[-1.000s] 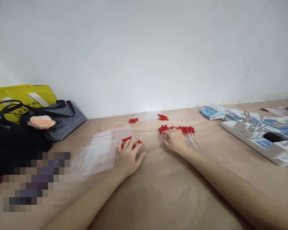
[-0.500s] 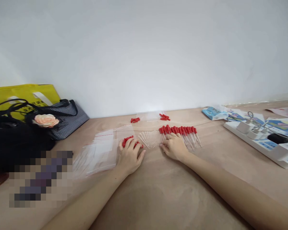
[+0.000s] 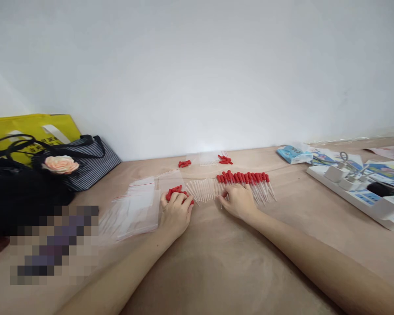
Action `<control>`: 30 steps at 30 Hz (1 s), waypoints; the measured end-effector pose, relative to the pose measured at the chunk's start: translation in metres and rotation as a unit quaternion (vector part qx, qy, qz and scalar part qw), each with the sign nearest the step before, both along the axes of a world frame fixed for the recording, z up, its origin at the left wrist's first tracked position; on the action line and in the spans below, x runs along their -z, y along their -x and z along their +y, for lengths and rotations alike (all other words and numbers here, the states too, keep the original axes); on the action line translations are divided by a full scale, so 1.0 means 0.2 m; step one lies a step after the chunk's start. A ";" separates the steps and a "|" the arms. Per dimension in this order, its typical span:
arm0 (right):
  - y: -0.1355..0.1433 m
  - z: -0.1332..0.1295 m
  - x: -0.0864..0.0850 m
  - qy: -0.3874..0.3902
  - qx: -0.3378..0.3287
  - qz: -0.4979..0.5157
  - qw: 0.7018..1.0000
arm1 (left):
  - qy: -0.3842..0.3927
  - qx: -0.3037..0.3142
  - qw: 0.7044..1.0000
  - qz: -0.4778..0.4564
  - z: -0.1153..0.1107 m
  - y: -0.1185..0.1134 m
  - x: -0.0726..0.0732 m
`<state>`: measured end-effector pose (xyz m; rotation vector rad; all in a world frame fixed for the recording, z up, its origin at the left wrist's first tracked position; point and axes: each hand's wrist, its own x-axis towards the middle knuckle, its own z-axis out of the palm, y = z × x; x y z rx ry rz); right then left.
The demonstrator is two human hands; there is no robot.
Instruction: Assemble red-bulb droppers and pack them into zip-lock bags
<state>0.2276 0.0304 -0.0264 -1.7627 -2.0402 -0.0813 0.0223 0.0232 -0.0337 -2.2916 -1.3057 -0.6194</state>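
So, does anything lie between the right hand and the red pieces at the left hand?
Yes: a row of bare, pale sticks lies on the tabletop between the right hand and the red pieces by the left hand.

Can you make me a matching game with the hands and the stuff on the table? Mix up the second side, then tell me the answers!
Things:
1. left hand
2. right hand
3. flower
4. power strip

Clues:
A. pale peach, near the striped bag
B. at the row of red-topped sticks
C. white, with plugs in it
D. fingers at a small heap of red pieces

Right pairs: 1-D, 2-B, 3-A, 4-C
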 end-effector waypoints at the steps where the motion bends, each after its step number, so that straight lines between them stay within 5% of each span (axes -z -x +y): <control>1: 0.01 0.00 0.00 0.012 0.008 -0.005 1.000 | -0.003 -0.005 1.000 0.005 0.00 0.00 0.00; 9: 0.03 0.01 -0.02 0.096 0.038 -0.047 0.994 | -0.013 -0.011 1.000 0.006 -0.02 -0.01 -0.02; 13: 0.04 -0.01 -0.04 0.123 0.033 -0.082 0.988 | 0.017 0.058 0.997 -0.042 -0.03 -0.01 -0.03; 16: 0.06 -0.03 -0.05 0.129 0.022 -0.107 0.986 | 0.097 0.151 0.974 -0.137 -0.05 -0.02 -0.02; 20: 0.03 -0.05 -0.06 0.118 0.000 -0.115 0.986 | 0.206 0.203 0.918 -0.272 -0.10 -0.04 -0.02; 23: -0.04 -0.06 -0.06 0.088 -0.066 -0.106 0.988 | 0.238 0.214 0.905 -0.280 -0.13 -0.04 -0.03; 30: -0.20 -0.07 -0.02 0.058 -0.242 -0.073 0.966 | 0.239 0.148 0.937 -0.206 -0.13 -0.02 -0.07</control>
